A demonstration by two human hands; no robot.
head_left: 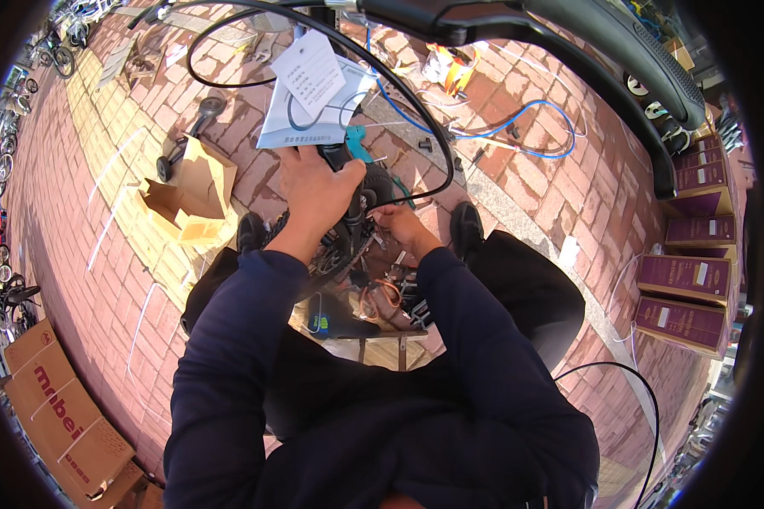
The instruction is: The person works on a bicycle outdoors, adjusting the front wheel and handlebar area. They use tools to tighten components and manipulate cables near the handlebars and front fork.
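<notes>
My left hand (318, 191) is closed round a black part (335, 156) of a bike, just below a hanging leaflet (301, 131) and a white tag (308, 72). Beside it my right hand (403, 225) has its fingers pinched together near the small wheel (379, 182); whatever is in them is too small to make out. A turquoise piece (356, 142) shows next to the left hand. Over both hands loops a black cable (424, 127). The handlebar's black grip (666, 72) and brake lever (590, 64) cross the upper right.
An open cardboard box (216, 182) stands on the brick paving at left, near a small black wheel (210, 106). Tools and an orange cord (382, 293) lie between my legs. A blue cord (545, 103) curls ahead. Purple cartons (683, 276) line the right; a large carton (68, 416) lies lower left.
</notes>
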